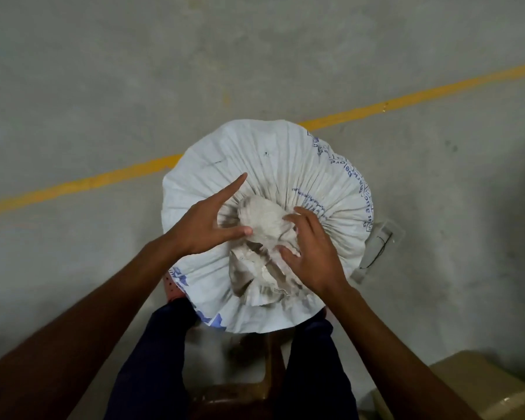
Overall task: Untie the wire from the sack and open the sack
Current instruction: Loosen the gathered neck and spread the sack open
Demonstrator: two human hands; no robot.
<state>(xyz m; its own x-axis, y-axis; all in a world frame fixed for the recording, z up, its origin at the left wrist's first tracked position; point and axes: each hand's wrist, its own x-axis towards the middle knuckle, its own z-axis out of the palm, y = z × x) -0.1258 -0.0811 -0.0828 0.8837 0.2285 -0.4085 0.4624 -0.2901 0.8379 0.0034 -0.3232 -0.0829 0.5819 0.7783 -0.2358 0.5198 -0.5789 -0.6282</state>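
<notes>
Nearest to us, our legs in dark trousers stand on either side of a brown stool, and a cardboard box sits low at the right. Just beyond them the white sack stands upright on the floor, its top pleated in toward a bunched, dusty neck at the centre. Our left hand lies on the left of the neck, fingers spread, the forefinger pointing out over the pleats and the thumb touching the bunch. Our right hand rests on the right of the neck, fingers loosely apart on the cloth, gripping nothing firmly. We cannot make out the wire. Farther off, a yellow line crosses the floor behind the sack.
</notes>
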